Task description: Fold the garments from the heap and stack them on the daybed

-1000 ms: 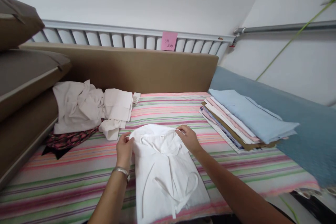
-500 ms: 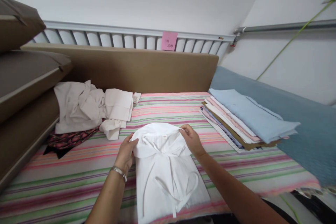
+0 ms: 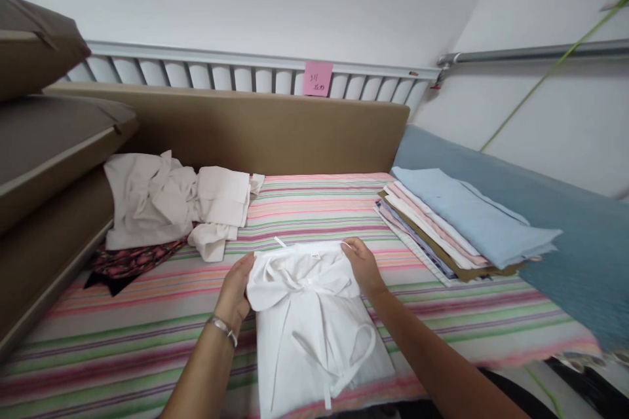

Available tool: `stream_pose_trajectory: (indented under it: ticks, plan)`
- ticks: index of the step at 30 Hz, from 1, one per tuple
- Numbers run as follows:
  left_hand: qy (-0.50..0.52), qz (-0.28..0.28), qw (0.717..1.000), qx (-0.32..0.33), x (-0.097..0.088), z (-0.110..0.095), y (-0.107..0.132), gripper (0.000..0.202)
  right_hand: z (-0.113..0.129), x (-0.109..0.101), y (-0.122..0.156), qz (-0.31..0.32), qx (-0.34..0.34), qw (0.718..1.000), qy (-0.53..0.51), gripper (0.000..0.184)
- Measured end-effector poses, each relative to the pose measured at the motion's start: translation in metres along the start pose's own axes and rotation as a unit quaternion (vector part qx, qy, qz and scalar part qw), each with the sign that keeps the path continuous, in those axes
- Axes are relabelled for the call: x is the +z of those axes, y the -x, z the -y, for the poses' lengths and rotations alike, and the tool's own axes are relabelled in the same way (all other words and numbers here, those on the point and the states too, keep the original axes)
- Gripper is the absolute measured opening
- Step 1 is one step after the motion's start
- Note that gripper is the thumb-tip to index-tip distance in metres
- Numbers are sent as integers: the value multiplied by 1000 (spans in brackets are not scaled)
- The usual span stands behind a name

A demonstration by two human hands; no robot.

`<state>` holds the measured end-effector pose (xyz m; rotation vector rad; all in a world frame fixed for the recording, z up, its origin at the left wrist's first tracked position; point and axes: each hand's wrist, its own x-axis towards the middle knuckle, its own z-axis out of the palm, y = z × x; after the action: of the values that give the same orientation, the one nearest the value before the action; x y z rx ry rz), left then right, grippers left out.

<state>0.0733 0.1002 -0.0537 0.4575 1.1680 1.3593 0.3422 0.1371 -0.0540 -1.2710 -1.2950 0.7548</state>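
Note:
A folded white blouse with thin tie strings lies flat in front of me, its neckline and small label at the far end. My left hand, with a silver bracelet on the wrist, pinches the left side of the collar. At the collar's right corner, the thumb and fingers of my right hand are closed on the fabric. A bow-like tie sits below the neckline, and loose strings trail down the front. One narrow white strip pokes out past the far edge.
Folded garments are stacked to the right, a light blue one on top. Rumpled beige clothing lies left over a dark patterned cloth. Striped cloth covers the surface. Brown cushions rise at left; a brown panel stands behind.
The rounded collar edge that stood up at the far end has been folded down, leaving a straighter top edge. Both hands stay at the collar's sides, having shifted slightly.

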Motion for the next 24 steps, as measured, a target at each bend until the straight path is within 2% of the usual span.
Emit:
stream_pose_trajectory:
  ticks: [3,5,7,9,10,13,17,21,24]
  plan:
    - [-199,-49,976,79,-3,0,0,32,0,0,-1,4,-2,1000,10,28]
    - [-271,-93,948,139,-6,-2,-1,37,1,-1,0,10,-8,1000,18,27]
    - [-352,-108,895,250,-8,-3,-2,41,3,-2,1,16,-20,999,27,25]
    - [-435,-71,821,362,-7,-3,-3,38,5,-5,4,23,-33,999,34,23]
    - [-464,-38,793,393,-6,-2,-2,35,7,-6,6,27,-37,998,37,22]
    - [-526,36,746,407,0,1,2,31,14,-10,12,41,-48,997,40,20]
    - [-603,32,688,402,9,3,11,25,22,-16,20,57,-59,996,47,19]
    - [-635,-15,666,391,14,3,16,19,26,-22,25,67,-84,992,68,18]
    - [-639,-48,672,370,15,4,18,17,27,-25,28,73,-99,989,82,17]
